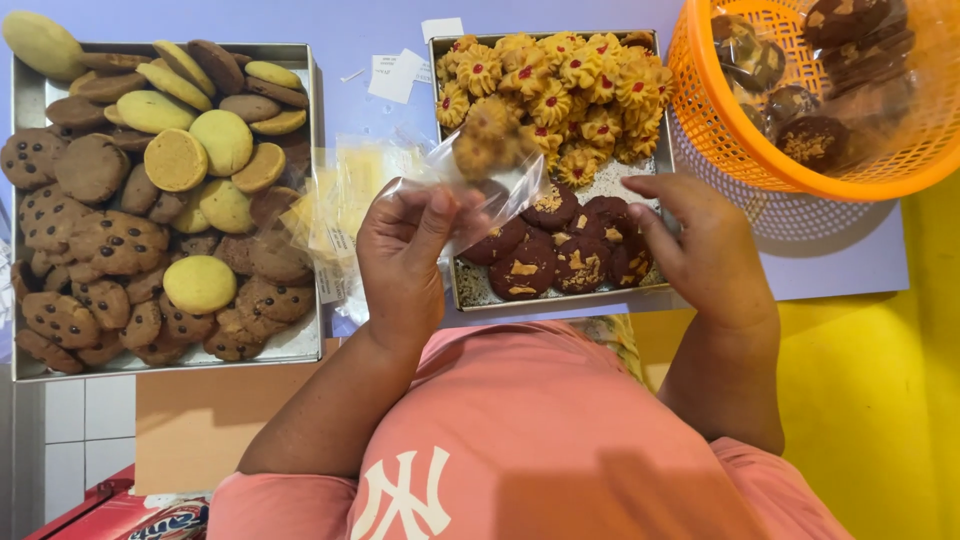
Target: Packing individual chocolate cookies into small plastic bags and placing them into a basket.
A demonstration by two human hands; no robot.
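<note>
Left hand pinches clear bag, probably cookie inside; right hand over tray edge.

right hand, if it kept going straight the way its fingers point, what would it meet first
The right hand points its fingers left and slightly down the picture, over the rectangular metal tray. First in line are probably the dark round chocolate cookies with nut bits just past its fingertips, though its height above them is unclear.

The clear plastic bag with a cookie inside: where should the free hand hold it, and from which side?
Probably at the bag's open lower edge, coming from the right. The left hand already pinches the left side of that edge, and the yellow cookie weighs the far end. The right hand is empty and near, over the tray of dark cookies.
</note>
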